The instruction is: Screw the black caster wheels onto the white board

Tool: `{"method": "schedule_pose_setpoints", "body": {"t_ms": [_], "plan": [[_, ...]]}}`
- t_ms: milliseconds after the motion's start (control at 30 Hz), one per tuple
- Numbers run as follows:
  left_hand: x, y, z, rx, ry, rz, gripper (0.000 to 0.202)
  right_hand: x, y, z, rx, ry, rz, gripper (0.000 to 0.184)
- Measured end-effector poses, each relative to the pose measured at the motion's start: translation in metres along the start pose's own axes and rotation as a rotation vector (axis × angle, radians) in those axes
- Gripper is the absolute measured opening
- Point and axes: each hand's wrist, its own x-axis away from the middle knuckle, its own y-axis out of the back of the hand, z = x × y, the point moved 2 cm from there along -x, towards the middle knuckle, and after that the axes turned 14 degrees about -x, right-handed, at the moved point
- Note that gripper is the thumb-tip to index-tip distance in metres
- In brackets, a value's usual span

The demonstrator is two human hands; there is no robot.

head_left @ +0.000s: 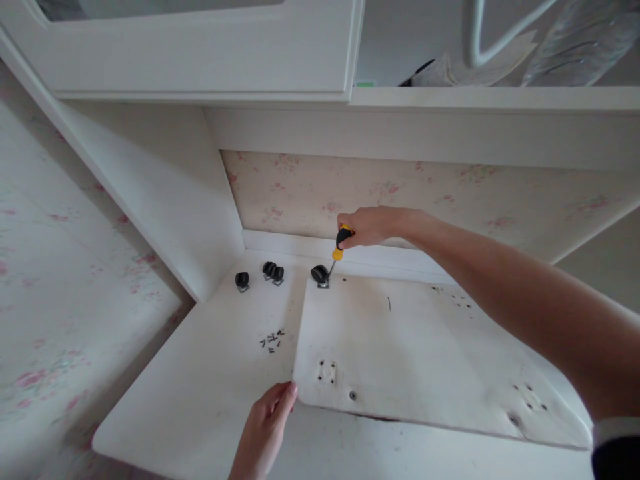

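Observation:
My right hand (pixel 373 225) is closed round a screwdriver with a yellow and black handle (pixel 342 241). Its tip points down at a black caster wheel (pixel 320 275) sitting on the far left corner of a white board (pixel 415 347). The board lies flat on a white desk (pixel 210 393). My left hand (pixel 267 423) rests with fingers stretched out against the board's near left corner. Screw holes (pixel 327 371) show near that corner.
Three more black casters (pixel 243 280) (pixel 269 269) (pixel 278 274) stand on the desk at the back left. Several small black screws (pixel 271 341) lie loose beside the board. A white cabinet (pixel 200 47) and a shelf (pixel 495 97) hang overhead. Floral wallpaper covers the back wall.

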Motion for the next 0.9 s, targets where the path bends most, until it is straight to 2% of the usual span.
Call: {"method": "schedule_pose_setpoints", "body": {"t_ms": [100, 167, 300, 400, 467, 533, 667, 800, 900], "plan": [[-0.001, -0.002, 0.002, 0.020, 0.032, -0.004, 0.048, -0.006, -0.002, 0.001, 0.056, -0.066, -0.043, 0.063], [-0.001, -0.003, 0.004, 0.041, 0.049, -0.004, 0.048, -0.009, -0.003, 0.000, 0.057, -0.075, -0.057, 0.066], [-0.001, -0.006, 0.005, 0.122, 0.065, 0.002, 0.049, -0.006, -0.004, -0.002, -0.007, 0.033, -0.024, 0.063], [-0.003, -0.013, 0.008, 0.220, 0.123, 0.025, 0.052, -0.004, -0.003, -0.003, 0.009, 0.066, -0.003, 0.050], [-0.004, -0.018, 0.011, 0.289, 0.184, 0.028, 0.054, -0.005, -0.004, -0.004, 0.050, 0.029, -0.025, 0.050], [-0.004, -0.022, 0.012, 0.330, 0.220, 0.018, 0.054, -0.009, -0.005, -0.004, 0.081, -0.030, -0.058, 0.058], [-0.002, -0.021, 0.010, 0.343, 0.228, 0.021, 0.050, -0.014, -0.006, -0.009, 0.054, -0.101, -0.058, 0.066], [0.001, -0.019, 0.007, 0.338, 0.234, 0.031, 0.049, -0.010, -0.005, -0.014, -0.075, -0.027, 0.045, 0.058], [0.001, -0.020, 0.007, 0.327, 0.228, 0.026, 0.048, -0.006, -0.003, -0.017, -0.072, 0.037, 0.048, 0.052]]}}
